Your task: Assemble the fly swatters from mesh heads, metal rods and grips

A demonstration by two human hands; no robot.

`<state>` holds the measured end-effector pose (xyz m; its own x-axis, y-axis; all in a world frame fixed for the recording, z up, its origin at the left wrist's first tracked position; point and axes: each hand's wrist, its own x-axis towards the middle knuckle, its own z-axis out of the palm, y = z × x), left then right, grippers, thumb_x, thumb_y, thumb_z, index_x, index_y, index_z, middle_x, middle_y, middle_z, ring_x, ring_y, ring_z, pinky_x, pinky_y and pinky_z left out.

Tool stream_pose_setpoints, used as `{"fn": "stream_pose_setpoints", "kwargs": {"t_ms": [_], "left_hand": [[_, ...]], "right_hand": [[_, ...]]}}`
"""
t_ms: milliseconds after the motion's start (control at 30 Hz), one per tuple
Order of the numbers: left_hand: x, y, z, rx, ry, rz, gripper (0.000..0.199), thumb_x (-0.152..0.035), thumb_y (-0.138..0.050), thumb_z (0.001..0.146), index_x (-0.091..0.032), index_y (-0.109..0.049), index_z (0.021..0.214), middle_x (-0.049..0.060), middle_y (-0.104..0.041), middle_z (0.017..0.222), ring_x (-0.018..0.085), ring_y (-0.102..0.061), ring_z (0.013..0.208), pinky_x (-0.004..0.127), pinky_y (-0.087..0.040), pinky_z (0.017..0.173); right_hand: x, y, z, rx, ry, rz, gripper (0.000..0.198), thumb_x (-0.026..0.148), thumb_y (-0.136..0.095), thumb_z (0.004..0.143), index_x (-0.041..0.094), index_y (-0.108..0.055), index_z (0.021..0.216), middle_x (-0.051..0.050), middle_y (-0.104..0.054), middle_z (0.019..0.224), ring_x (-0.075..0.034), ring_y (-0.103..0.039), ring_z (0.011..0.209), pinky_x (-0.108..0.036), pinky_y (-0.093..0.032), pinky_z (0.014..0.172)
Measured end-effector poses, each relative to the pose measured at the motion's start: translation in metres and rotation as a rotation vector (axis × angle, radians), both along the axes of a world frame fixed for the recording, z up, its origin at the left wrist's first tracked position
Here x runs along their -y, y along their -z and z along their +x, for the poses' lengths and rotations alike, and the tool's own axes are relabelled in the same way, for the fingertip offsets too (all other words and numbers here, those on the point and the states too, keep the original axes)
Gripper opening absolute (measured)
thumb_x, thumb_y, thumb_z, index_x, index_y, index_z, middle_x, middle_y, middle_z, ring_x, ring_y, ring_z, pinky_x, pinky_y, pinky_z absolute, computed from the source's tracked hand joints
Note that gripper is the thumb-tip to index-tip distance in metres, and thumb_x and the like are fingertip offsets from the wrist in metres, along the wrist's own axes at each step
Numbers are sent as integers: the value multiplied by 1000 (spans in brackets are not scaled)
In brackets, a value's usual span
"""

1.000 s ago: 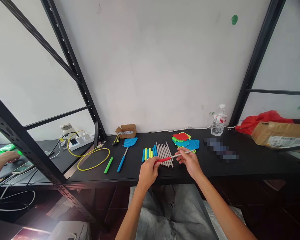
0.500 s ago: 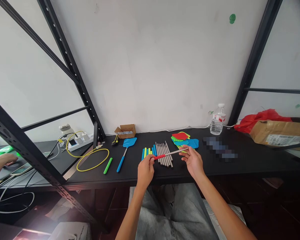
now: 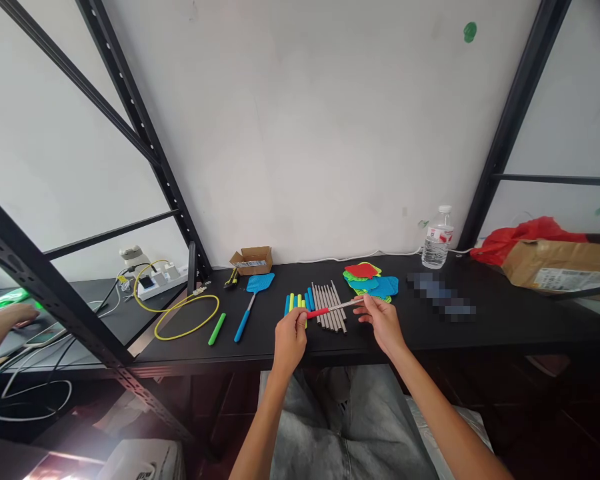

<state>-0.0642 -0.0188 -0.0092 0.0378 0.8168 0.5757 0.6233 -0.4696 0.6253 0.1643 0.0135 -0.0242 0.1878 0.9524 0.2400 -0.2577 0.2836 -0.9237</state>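
Observation:
My left hand (image 3: 290, 335) is closed round a red fly swatter handle (image 3: 318, 313). A thin metal rod (image 3: 344, 305) runs out of its right end, and the fingertips of my right hand (image 3: 384, 325) pinch that rod near its far end. Below and behind them lies a row of loose metal rods (image 3: 336, 323) on the black table. Several blue and yellow handles (image 3: 293, 302) lie left of the rods, partly hidden by my left hand. Beyond my right hand is a pile of red, blue and green swatter heads (image 3: 384, 287).
A blue fly swatter (image 3: 241, 325) and a green handle (image 3: 217, 329) lie left. Nearby are a looped yellow cable (image 3: 217, 307), a small open carton (image 3: 253, 261) and a rack post (image 3: 173, 193). A water bottle (image 3: 436, 240) and cardboard box (image 3: 560, 263) stand right. Another person's hand (image 3: 17, 313) shows far left.
My right hand has come a little left, closer to my left hand, and less of the rod shows between them. Both hands keep their hold.

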Motion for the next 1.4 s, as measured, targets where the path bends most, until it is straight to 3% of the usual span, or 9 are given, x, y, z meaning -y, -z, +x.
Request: {"fn": "stream_pose_setpoints", "kwargs": {"t_ms": [200,467,900,1067,1200,1300,1400], "left_hand": [[0,0,-2,79,-18,3,34,-38,-36,98,-19,-63,90,-1,-51,63,11,-41,52,23,-28,52],[1,-3,-2,66,-17,15,36,-37,-34,98,-19,-64,91,1,-57,68,13,-47,58,23,-33,56],[1,-5,-2,42,29,5,37,-37,-33,99,-19,-65,94,2,-60,73,13,-52,62,23,-36,59],[4,-5,3,23,17,1,37,-46,-46,94,-19,-69,104,4,-66,79,13,-55,63,23,-39,59],[4,-4,5,17,13,24,36,-50,-54,89,-21,-74,99,5,-70,83,14,-57,65,23,-42,60],[3,-3,3,78,-9,20,34,-49,-55,89,-21,-75,94,5,-70,80,14,-59,66,23,-42,60],[2,-2,0,169,-42,0,35,-49,-56,89,-20,-75,93,4,-70,77,14,-59,65,23,-42,57]], "right_hand": [[-3,6,1,201,2,11,49,61,-59,83,14,-74,87,-13,-73,87,-19,-66,69,-25,-52,54],[-1,4,0,459,55,27,54,64,-52,86,16,-73,74,-10,-73,75,-18,-65,60,-27,-51,55],[-1,1,0,465,2,-12,54,64,-51,86,16,-69,68,-9,-71,67,-16,-62,56,-27,-48,54],[-1,2,0,352,-23,-15,55,65,-53,85,15,-70,70,-10,-72,71,-16,-63,58,-25,-48,53],[0,1,-1,350,-72,8,55,65,-52,86,16,-70,70,-10,-72,72,-16,-62,58,-24,-47,52],[-6,-9,4,426,-79,-4,51,64,-53,85,17,-72,82,-10,-73,80,-17,-63,61,-25,-47,50],[-23,-28,19,557,62,25,48,61,-52,86,18,-72,91,-9,-74,85,-19,-64,64,-27,-48,53]]}}
